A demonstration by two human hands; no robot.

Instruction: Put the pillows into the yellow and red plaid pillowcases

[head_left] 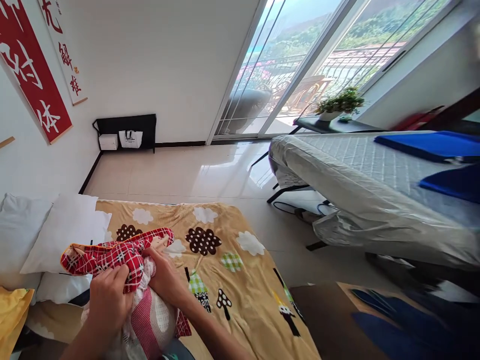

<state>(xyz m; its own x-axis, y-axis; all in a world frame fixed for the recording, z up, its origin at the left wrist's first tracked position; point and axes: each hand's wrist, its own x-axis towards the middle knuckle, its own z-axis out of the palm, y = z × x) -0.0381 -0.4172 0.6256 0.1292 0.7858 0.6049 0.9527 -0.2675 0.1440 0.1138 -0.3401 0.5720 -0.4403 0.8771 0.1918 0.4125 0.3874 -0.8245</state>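
My left hand [111, 295] is closed around a bunched part of a red plaid cloth [108, 256] with orange edging. Gripping the same cloth from the other side is my right hand [167, 276], its fingers partly hidden in the folds. The cloth's upper part spreads out above both hands, over the bed. Below it hangs bunched white and pink woven fabric [144, 320] near my lap; I cannot tell whether it is one piece with the plaid. Beneath lies a tan blanket [258, 295] patterned with clouds, trees and mushrooms.
White pillows [63, 232] lie at the bed's left end, near a yellow cloth [14, 312]. To the right stands a plastic-wrapped mattress [356, 185] bearing blue folded items [431, 145]. A low black bench [127, 124] and a glass sliding door [288, 75] are at the back.
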